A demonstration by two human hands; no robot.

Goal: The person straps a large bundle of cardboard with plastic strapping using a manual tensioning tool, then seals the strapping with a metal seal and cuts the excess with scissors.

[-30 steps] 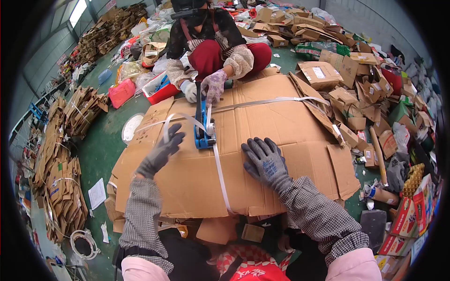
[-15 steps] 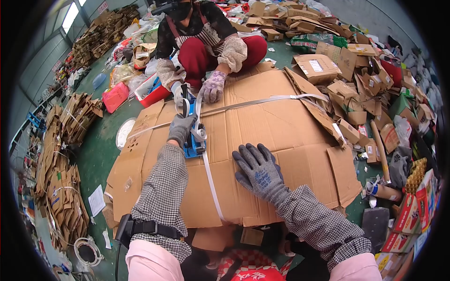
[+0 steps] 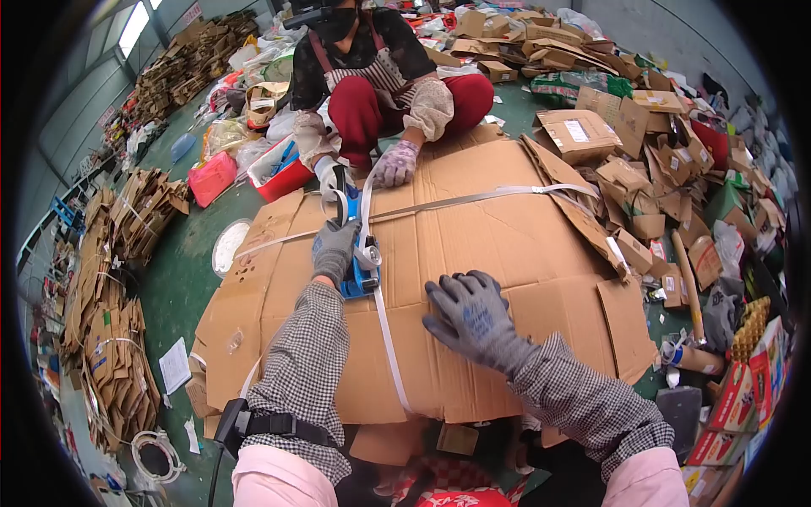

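My left hand (image 3: 336, 251), in a grey glove, is closed around part of a blue strapping tool (image 3: 361, 277) that sits on a bundle of flattened cardboard (image 3: 498, 245). A white strap (image 3: 388, 346) runs through the tool and down the near side of the bundle. Another strap (image 3: 456, 200) crosses the bundle from side to side. My right hand (image 3: 475, 317), also gloved, rests on the cardboard with its fingers apart, holding nothing. Across from me, a co-worker's purple-gloved hand (image 3: 395, 164) holds the strap's upper end, and their other hand (image 3: 329, 176) is at the tool's far end.
Facing me, a person in an apron (image 3: 380, 72) squats behind the bundle. A red bin (image 3: 292, 179) stands at their side. Tied cardboard bundles (image 3: 118, 355) line the left. Loose boxes (image 3: 583, 135) are heaped on the right, with a long cardboard tube (image 3: 688, 287).
The view has shifted slightly, so the bundle sits a little lower and further right. My right hand's fingers are more bent. My left hand keeps its grip on the tool.
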